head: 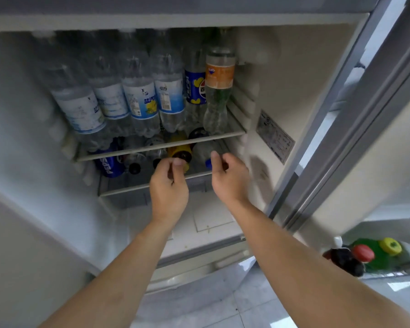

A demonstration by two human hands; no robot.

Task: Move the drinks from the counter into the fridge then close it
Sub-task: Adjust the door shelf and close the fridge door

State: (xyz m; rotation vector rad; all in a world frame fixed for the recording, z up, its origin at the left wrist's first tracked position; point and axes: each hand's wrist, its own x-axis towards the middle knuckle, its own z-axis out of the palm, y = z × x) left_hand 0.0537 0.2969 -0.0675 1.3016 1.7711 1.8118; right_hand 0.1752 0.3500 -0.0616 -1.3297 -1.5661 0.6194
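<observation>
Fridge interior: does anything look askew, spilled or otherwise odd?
No spill or damage shows. The upper glass shelf holds clear plastic bottles standing upright, including an orange-labelled Fanta bottle that looks nearly empty. On the lower shelf, the blue Pepsi bottle and the yellow-labelled bottle lie on their sides.

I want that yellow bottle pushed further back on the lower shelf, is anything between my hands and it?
Nothing visible blocks it. The left hand is already at the yellow bottle, lying on the lower shelf. The right hand is beside it, at a clear bottle with a blue cap.
</observation>
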